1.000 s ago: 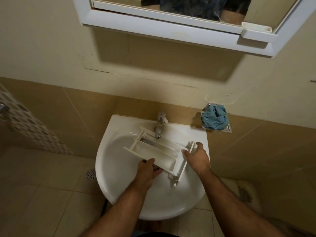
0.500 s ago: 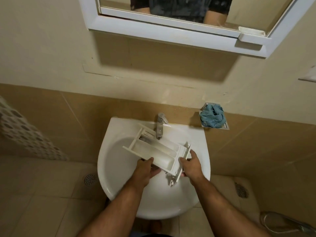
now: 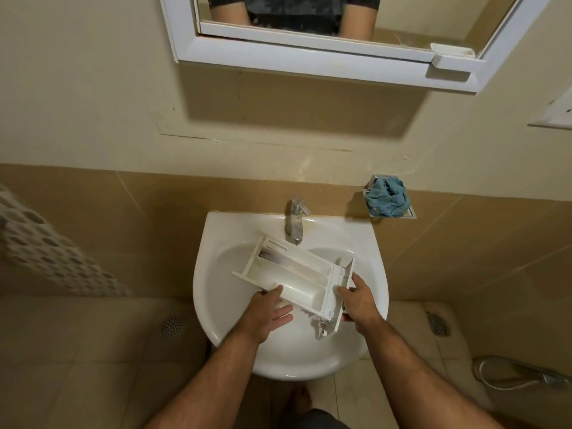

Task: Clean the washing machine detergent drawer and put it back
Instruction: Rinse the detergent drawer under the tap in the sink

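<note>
The white detergent drawer [image 3: 292,274] is held tilted over the white sink [image 3: 368,239], its far end just below the chrome tap [image 3: 296,219]. Its compartments face up and show brownish residue. My right hand [image 3: 359,300] grips the drawer's front panel at the right end. My left hand [image 3: 267,314] supports the drawer's near long side from below, thumb on the rim, fingers spread under it. No water is seen running from the tap.
A blue cloth [image 3: 387,196] lies crumpled in a metal wall dish right of the tap. A white-framed mirror [image 3: 309,57] hangs above. Floor drains [image 3: 172,326] sit either side of the sink, and a hose sprayer [image 3: 526,374] lies on the floor at right.
My right hand has slid down from the drawer's upper right corner to the lower part of its front panel. The view has tilted up, and the drawer sits slightly nearer to me.
</note>
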Demonstrator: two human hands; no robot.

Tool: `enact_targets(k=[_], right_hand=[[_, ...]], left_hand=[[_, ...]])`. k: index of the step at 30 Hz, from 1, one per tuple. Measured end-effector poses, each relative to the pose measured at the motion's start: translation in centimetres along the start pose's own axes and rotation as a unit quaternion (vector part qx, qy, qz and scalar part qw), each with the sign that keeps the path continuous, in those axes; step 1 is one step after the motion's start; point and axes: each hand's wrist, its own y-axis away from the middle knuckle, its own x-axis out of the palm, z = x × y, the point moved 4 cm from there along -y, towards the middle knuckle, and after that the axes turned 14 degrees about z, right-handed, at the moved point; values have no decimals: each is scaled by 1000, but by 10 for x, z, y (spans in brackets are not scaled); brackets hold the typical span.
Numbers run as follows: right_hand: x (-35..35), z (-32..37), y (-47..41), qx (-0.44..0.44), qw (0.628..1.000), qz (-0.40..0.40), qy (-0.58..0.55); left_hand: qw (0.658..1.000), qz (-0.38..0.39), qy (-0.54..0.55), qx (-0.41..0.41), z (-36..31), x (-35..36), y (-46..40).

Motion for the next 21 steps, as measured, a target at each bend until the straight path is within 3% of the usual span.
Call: enact_targets(k=[8,16,21], right_hand=[[1,4,-30,-4,1000,23,17],[-9,7,-53,-2,997,55,-47],[-7,4,-54,-18,997,66,-45]], left_hand=[[999,-42,7,16,-9,5,-12],[993,-75,13,92,-19,17,-29],[989,-118,27,80,-14,11,-35]])
